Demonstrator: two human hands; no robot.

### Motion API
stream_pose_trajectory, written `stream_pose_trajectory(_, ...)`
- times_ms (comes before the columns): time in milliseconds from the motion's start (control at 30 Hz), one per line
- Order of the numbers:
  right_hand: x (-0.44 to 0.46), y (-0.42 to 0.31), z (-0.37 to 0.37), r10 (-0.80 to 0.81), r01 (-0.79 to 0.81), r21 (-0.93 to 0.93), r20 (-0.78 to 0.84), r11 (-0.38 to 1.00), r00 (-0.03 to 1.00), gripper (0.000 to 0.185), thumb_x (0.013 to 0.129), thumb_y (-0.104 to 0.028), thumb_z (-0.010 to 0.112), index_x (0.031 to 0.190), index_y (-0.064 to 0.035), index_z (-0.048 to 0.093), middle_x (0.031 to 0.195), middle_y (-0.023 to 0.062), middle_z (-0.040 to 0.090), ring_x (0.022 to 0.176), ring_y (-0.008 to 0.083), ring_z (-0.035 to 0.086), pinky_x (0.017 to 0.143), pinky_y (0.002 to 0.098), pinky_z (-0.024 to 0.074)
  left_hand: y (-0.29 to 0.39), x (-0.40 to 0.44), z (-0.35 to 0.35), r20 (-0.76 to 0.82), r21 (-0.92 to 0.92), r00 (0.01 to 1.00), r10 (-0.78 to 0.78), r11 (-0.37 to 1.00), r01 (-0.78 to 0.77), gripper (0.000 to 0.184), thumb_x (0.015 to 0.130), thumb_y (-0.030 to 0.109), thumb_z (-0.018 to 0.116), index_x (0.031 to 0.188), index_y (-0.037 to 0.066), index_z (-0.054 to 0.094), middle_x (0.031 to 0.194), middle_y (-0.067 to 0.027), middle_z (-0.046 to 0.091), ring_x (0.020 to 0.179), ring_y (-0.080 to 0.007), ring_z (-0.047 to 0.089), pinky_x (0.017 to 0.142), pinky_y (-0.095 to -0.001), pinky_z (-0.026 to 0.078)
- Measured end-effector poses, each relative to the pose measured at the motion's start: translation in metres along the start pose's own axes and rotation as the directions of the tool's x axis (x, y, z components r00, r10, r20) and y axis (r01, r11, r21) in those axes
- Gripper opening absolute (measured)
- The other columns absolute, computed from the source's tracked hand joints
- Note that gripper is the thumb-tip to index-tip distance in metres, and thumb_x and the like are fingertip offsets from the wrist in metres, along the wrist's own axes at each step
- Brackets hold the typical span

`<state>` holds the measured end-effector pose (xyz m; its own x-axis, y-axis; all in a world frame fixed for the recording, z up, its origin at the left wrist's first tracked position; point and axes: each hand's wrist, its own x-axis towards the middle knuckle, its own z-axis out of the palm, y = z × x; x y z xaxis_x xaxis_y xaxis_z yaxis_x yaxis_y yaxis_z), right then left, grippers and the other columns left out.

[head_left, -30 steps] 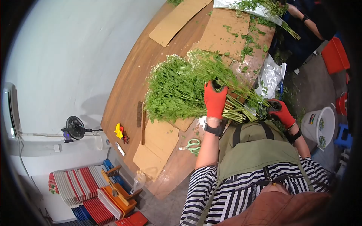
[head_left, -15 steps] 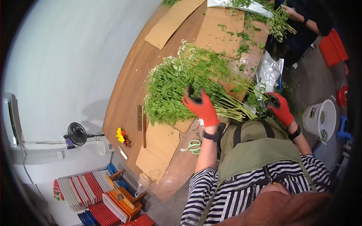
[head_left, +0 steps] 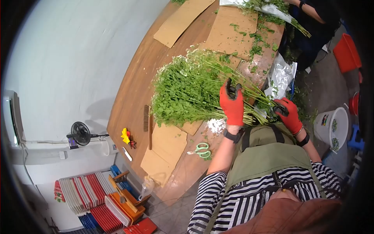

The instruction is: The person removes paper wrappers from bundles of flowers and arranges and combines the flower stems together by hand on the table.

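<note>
A large bunch of green stems with small white flowers (head_left: pixel 183 91) lies across the table, stem ends toward my apron. My left hand (head_left: pixel 232 102), in a red glove with dark fingertips, is over the stems, its thumb and fingers apart. My right hand (head_left: pixel 287 113), gloved alike, is closed round the lower ends of a few loose stems (head_left: pixel 249 84) that slant up to the left over the bunch. Green-handled scissors (head_left: pixel 200 150) rest on the table, left of my left forearm.
Cardboard sheets (head_left: pixel 163 152), a brush (head_left: pixel 150 126) and a yellow item (head_left: pixel 125 135) lie on the wooden table (head_left: pixel 134 89). Crumpled silver wrapping (head_left: pixel 281 78) hangs at its right edge. A white bucket (head_left: pixel 330 126) stands right. A co-worker's arm (head_left: pixel 311 11) shows at top right.
My left hand went left over the bunch with its fingers apart, then came back right to the loose stems. My right hand stayed near the stem ends. The co-worker's arm shifted.
</note>
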<state>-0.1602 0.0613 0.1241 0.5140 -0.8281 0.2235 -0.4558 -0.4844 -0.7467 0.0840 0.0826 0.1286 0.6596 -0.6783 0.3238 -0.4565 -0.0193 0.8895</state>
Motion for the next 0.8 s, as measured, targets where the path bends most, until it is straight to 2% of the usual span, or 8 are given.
stream_pose_trajectory(100, -0.001, 0.005, 0.000, -0.012, 0.012, 0.008, -0.016, 1.000, 1.000, 0.048, 0.065, -0.002, 0.077, 0.111, -0.0066, 0.065, 0.093, 0.0135, 0.062, 0.085, 0.0358, 0.060, 0.074, 0.0396, 0.0479, -0.020, 0.000, -0.001, 0.002, -0.152, 0.999, -0.033, 0.988, 0.033, 0.031, 0.083, 0.009, 0.070, 0.112, 0.000, 0.063, 0.092, -0.0148, 0.066, 0.081, -0.0299, 0.063, 0.074, -0.0375, 0.050)
stream_pose_trajectory(200, -0.001, 0.002, -0.001, -0.060, 0.059, -0.077, -0.012, 0.995, 0.998, 0.048, 0.065, -0.002, 0.077, 0.111, -0.0087, 0.066, 0.093, 0.0121, 0.061, 0.085, 0.0346, 0.059, 0.074, 0.0400, 0.0472, -0.031, 0.006, -0.007, 0.027, 0.199, 0.982, 0.187, 0.962, -0.189, 0.024, 0.085, 0.010, 0.068, 0.106, -0.001, 0.063, 0.093, -0.0127, 0.067, 0.080, -0.0231, 0.063, 0.072, -0.0350, 0.049)
stream_pose_trajectory(300, 0.003, -0.018, 0.006, -0.109, 0.093, -0.204, -0.066, 0.974, 0.992, 0.050, 0.063, -0.002, 0.077, 0.112, -0.0107, 0.066, 0.093, 0.0112, 0.060, 0.084, 0.0336, 0.058, 0.073, 0.0405, 0.0460, -0.057, 0.012, -0.003, -0.124, 0.350, 0.973, 0.194, 0.926, -0.140, 0.021, 0.086, 0.012, 0.067, 0.103, -0.001, 0.064, 0.092, -0.0094, 0.068, 0.078, -0.0183, 0.061, 0.070, -0.0332, 0.048)
stream_pose_trajectory(400, -0.003, -0.007, 0.004, -0.062, 0.020, -0.268, -0.149, 0.963, 0.987, 0.054, 0.061, 0.000, 0.077, 0.112, -0.0116, 0.066, 0.092, 0.0101, 0.060, 0.084, 0.0328, 0.056, 0.074, 0.0409, 0.0452, -0.049, 0.042, -0.041, -0.241, -0.185, 0.896, -0.374, 0.924, 0.336, 0.026, 0.086, 0.012, 0.068, 0.109, 0.001, 0.064, 0.096, -0.0104, 0.067, 0.082, -0.0185, 0.061, 0.070, -0.0323, 0.048)
stream_pose_trajectory(500, -0.006, 0.008, -0.004, -0.099, 0.055, -0.296, -0.135, 0.954, 0.986, 0.056, 0.059, 0.001, 0.077, 0.112, -0.0117, 0.066, 0.092, 0.0096, 0.060, 0.083, 0.0326, 0.056, 0.074, 0.0410, 0.0452, -0.060, 0.049, -0.056, -0.347, -0.318, 0.926, -0.146, 0.948, 0.031, 0.038, 0.085, 0.013, 0.070, 0.120, 0.002, 0.060, 0.103, -0.0110, 0.062, 0.090, -0.0196, 0.060, 0.073, -0.0308, 0.048)
stream_pose_trajectory(600, -0.001, 0.006, -0.004, -0.120, 0.059, -0.296, -0.194, 0.953, 0.974, 0.058, 0.057, 0.002, 0.078, 0.112, -0.0121, 0.066, 0.092, 0.0092, 0.060, 0.083, 0.0317, 0.057, 0.074, 0.0403, 0.0450, 0.012, 0.029, -0.051, -0.203, -0.035, 0.976, -0.076, 0.997, 0.070, 0.051, 0.084, 0.016, 0.073, 0.129, 0.003, 0.054, 0.109, -0.0107, 0.056, 0.099, -0.0207, 0.057, 0.077, -0.0306, 0.047)
stream_pose_trajectory(633, 0.000, 0.006, -0.004, -0.128, 0.069, -0.301, -0.183, 0.951, 0.975, 0.058, 0.056, 0.002, 0.078, 0.112, -0.0120, 0.066, 0.092, 0.0092, 0.060, 0.083, 0.0315, 0.057, 0.074, 0.0402, 0.0450, 0.017, 0.026, -0.045, -0.150, 0.121, 0.984, 0.100, 0.989, -0.082, 0.056, 0.082, 0.020, 0.076, 0.131, 0.005, 0.053, 0.108, -0.0117, 0.054, 0.100, -0.0249, 0.056, 0.076, -0.0337, 0.047)
stream_pose_trajectory(800, -0.004, -0.001, -0.001, -0.192, 0.142, -0.317, -0.133, 0.938, 0.972, 0.058, 0.055, 0.002, 0.078, 0.110, -0.0103, 0.066, 0.093, 0.0091, 0.061, 0.084, 0.0312, 0.058, 0.075, 0.0400, 0.0449, 0.005, 0.027, -0.018, -0.060, 0.353, 0.994, 0.090, 0.934, -0.064, 0.040, 0.081, 0.021, 0.074, 0.115, 0.004, 0.060, 0.104, -0.0176, 0.057, 0.090, -0.0342, 0.059, 0.074, -0.0403, 0.048)
